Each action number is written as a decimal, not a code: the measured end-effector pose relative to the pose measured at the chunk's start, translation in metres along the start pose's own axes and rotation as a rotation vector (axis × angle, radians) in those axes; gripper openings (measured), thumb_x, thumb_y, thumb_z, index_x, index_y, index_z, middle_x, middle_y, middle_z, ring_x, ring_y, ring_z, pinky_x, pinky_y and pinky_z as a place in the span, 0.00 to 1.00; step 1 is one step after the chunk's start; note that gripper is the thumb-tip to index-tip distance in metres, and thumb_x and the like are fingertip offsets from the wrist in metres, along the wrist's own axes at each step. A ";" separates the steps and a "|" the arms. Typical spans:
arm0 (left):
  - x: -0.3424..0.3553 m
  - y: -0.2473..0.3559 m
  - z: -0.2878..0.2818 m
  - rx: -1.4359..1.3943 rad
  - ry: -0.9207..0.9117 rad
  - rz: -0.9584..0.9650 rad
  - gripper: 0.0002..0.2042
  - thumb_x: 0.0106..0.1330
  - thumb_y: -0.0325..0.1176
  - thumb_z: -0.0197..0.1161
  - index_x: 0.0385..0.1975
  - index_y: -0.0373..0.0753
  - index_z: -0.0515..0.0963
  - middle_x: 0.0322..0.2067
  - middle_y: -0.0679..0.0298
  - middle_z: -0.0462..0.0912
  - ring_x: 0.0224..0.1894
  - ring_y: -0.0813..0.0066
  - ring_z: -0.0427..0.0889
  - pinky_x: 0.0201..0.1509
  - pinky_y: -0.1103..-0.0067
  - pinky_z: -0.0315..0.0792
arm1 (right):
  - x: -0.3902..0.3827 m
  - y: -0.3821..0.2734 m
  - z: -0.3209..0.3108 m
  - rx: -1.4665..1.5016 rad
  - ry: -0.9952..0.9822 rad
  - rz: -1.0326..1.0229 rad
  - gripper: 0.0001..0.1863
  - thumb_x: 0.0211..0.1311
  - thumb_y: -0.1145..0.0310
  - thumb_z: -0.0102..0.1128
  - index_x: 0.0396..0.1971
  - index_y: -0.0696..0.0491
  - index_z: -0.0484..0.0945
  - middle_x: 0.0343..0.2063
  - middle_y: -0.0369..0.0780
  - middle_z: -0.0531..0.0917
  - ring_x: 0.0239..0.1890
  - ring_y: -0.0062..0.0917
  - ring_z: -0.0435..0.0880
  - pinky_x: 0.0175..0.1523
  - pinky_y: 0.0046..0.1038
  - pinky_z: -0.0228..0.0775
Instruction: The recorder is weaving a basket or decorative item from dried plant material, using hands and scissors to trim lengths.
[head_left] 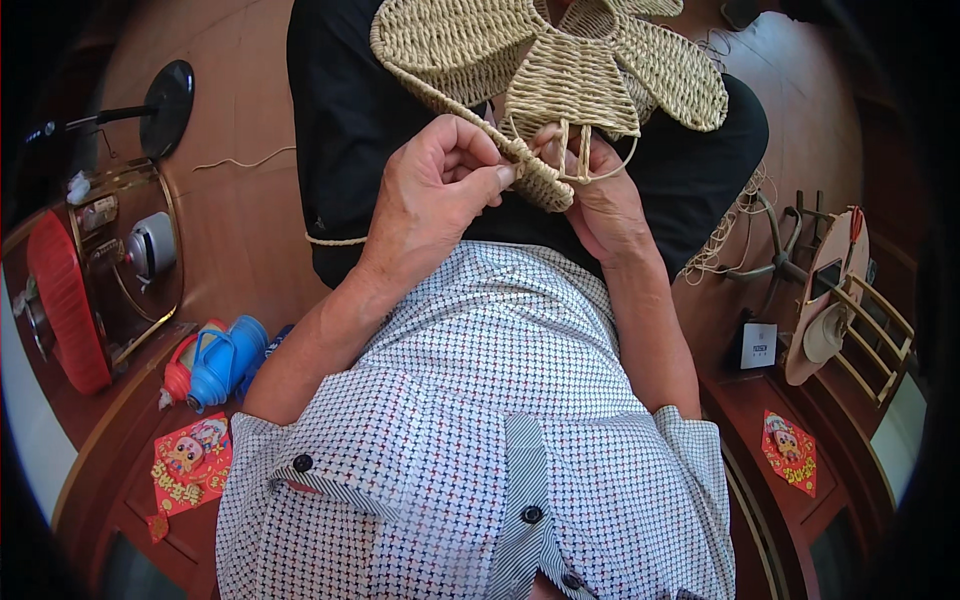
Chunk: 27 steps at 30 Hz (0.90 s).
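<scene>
A flower-shaped piece woven from pale straw cord [573,80] rests over my lap, its petals spread away from me. Its nearest petal ends in a partly bare frame, with a few upright cords and a thin curved loop [628,160] showing. From the left petal a narrow woven strip [545,187] runs down between my hands. My left hand [425,195] is closed, thumb and forefinger pinching at the strip's edge. My right hand [608,212] reaches behind the bare frame, its bent fingers gripping the woven piece near the strip; some fingertips are hidden behind the cords.
Loose cord [728,235] hangs in a tangle by my right knee, and another strand [245,162] lies on the floor at left. Blue thermos flask [228,358] and red one stand at lower left. At right are a chair base [770,255] and a round stool [830,310].
</scene>
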<state>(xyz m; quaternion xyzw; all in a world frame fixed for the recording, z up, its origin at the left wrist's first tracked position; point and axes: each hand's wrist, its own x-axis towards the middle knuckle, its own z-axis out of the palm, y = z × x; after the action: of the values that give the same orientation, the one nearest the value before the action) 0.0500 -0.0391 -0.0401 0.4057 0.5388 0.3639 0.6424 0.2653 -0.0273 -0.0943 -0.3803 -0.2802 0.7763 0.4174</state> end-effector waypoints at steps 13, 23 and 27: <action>-0.005 0.011 0.000 0.166 0.070 0.163 0.05 0.70 0.23 0.72 0.40 0.36 0.81 0.34 0.72 0.85 0.37 0.89 0.81 0.42 0.87 0.76 | -0.009 0.000 0.010 0.183 0.105 -0.039 0.22 0.80 0.60 0.65 0.63 0.58 0.76 0.49 0.41 0.90 0.50 0.23 0.89 0.59 0.26 0.82; -0.004 0.018 0.004 0.638 0.156 0.477 0.04 0.70 0.22 0.71 0.40 0.34 0.83 0.36 0.66 0.87 0.36 0.81 0.85 0.43 0.81 0.79 | -0.009 0.002 0.010 -0.003 0.236 -0.013 0.19 0.79 0.59 0.68 0.58 0.58 0.85 0.49 0.36 0.89 0.49 0.17 0.87 0.55 0.22 0.80; 0.004 0.027 0.003 0.749 0.185 0.720 0.07 0.65 0.22 0.70 0.41 0.38 0.82 0.33 0.62 0.87 0.38 0.62 0.86 0.42 0.69 0.81 | -0.008 -0.002 0.015 0.085 0.272 -0.013 0.20 0.79 0.60 0.67 0.60 0.58 0.82 0.47 0.35 0.89 0.46 0.15 0.86 0.52 0.21 0.79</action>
<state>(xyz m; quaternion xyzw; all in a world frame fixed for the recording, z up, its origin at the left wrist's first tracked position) 0.0530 -0.0248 -0.0171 0.7330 0.5131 0.3783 0.2375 0.2569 -0.0347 -0.0816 -0.4622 -0.1900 0.7261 0.4722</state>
